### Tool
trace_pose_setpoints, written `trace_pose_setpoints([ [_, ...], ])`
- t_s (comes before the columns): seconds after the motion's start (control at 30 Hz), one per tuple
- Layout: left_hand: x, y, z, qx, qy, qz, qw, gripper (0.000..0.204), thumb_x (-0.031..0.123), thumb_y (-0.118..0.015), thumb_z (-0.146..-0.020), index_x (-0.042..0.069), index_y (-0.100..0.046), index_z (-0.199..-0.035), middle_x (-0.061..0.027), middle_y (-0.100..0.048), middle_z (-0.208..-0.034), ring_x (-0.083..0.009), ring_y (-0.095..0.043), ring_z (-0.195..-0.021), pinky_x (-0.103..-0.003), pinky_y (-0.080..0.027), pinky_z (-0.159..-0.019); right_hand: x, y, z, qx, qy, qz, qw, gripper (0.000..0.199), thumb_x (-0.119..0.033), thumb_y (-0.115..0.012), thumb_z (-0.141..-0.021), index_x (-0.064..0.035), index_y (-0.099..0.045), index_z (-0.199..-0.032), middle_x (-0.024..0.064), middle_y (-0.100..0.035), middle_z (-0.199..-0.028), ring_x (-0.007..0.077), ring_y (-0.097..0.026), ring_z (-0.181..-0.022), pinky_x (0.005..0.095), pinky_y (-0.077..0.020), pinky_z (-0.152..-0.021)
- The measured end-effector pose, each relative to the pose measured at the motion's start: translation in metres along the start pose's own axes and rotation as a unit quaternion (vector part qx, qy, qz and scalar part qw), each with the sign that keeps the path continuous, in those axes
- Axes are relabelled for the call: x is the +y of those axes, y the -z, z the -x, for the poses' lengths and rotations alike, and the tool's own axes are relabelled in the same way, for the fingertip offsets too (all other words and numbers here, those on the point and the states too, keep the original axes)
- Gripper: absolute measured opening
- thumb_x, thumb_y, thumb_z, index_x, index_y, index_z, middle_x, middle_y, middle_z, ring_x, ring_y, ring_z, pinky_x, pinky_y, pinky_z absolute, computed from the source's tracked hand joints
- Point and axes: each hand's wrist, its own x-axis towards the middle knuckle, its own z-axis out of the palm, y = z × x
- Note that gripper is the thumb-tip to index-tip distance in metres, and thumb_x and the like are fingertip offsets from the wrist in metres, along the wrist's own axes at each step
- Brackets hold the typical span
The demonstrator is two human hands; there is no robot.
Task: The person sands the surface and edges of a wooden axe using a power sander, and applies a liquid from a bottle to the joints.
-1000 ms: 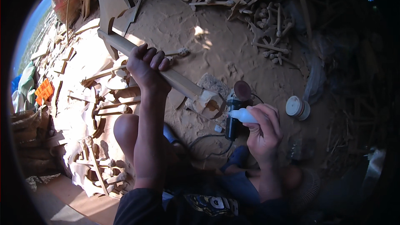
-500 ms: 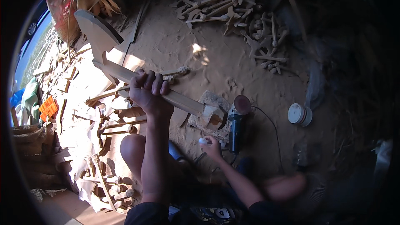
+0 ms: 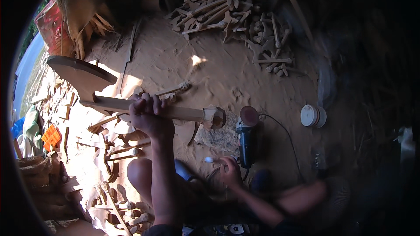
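Note:
My left hand (image 3: 151,116) is wrapped round the handle of a pale wooden axe (image 3: 186,112). Its broad, dark-edged head (image 3: 83,74) points to the far left, and its knobbed end (image 3: 214,118) hangs over a rough, pale block (image 3: 216,136). Low in the middle, my right hand (image 3: 230,174) holds nothing, its fingers loosely apart. Just left of those fingertips lies a small white object (image 3: 209,159), too small to name surely. An angle grinder (image 3: 246,146) with a round reddish-brown disc (image 3: 249,116) rests on the ground close to my right hand.
A heap of carved wooden pieces (image 3: 214,11) lies at the back. More wooden pieces (image 3: 124,153) are scattered at left. A white round tub (image 3: 310,116) stands at right, and the grinder's cord (image 3: 286,133) curves over the sandy ground. An orange item (image 3: 51,137) sits far left.
My left hand has turned the axe nearer to level, its head swinging down and left. My right hand has let go of the small white object and drawn back slightly.

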Motion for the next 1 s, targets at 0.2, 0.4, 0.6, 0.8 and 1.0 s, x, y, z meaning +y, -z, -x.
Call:
trace_pose_setpoints([
  [0.2,-0.047,-0.003,-0.007,-0.01,-0.001,-0.102,0.995,0.015,0.016,-0.052,-0.098,0.013,-0.046,-0.085,-0.0004,-0.041,-0.068,-0.0122,-0.042,-0.059,-0.035,-0.046,-0.066,0.001,0.092,-0.039,0.124,-0.119,0.216,0.961,0.067,-0.028,-0.077,-0.089,-0.0036,-0.048,-0.145,0.0273,-0.062,-0.131,0.0466,-0.058,-0.122,0.052,-0.046,-0.106],
  [0.4,-0.091,0.016,-0.005,-0.011,0.048,-0.248,0.967,0.027,0.024,-0.064,-0.098,0.011,-0.047,-0.08,0.0021,-0.046,-0.065,-0.0102,-0.043,-0.05,-0.03,-0.038,-0.05,0.071,0.057,-0.013,0.085,-0.179,0.152,0.968,0.079,-0.032,-0.077,-0.087,0.003,-0.04,-0.148,0.0351,-0.059,-0.132,0.0545,-0.057,-0.123,0.0527,-0.0468,-0.106],
  [0.6,-0.114,0.02,0.013,0.001,0.099,-0.277,0.956,0.031,0.029,-0.061,-0.099,0.014,-0.046,-0.076,0.0014,-0.04,-0.062,-0.0147,-0.041,-0.049,-0.034,-0.042,-0.052,0.044,0.117,0.006,-0.124,-0.407,-0.454,0.783,0.057,-0.034,-0.079,-0.088,-0.0055,-0.057,-0.132,0.0157,-0.07,-0.107,0.027,-0.072,-0.094,0.0425,-0.0603,-0.081],
  [0.8,-0.168,0.068,0.019,-0.014,0.134,-0.211,0.968,0.023,0.025,-0.052,-0.104,0.01,-0.056,-0.087,-0.0003,-0.046,-0.065,-0.0161,-0.047,-0.051,-0.036,-0.048,-0.055,0.05,0.09,-0.015,-0.107,-0.364,-0.587,0.715,0.054,-0.044,-0.071,-0.093,-0.0055,-0.059,-0.129,0.0107,-0.07,-0.091,0.0244,-0.071,-0.076,0.041,-0.0603,-0.071],
  [1.0,-0.19,0.101,0.049,0.038,0.159,-0.29,0.943,0.016,0.021,-0.057,-0.101,0.007,-0.055,-0.096,-0.0037,-0.044,-0.06,-0.0208,-0.047,-0.045,-0.041,-0.044,-0.044,0.052,0.132,0.02,0.094,-0.221,-0.623,0.744,0.05,-0.025,-0.079,-0.089,-0.0085,-0.057,-0.13,0.0072,-0.069,-0.113,0.0276,-0.073,-0.094,0.0457,-0.0616,-0.087],
])
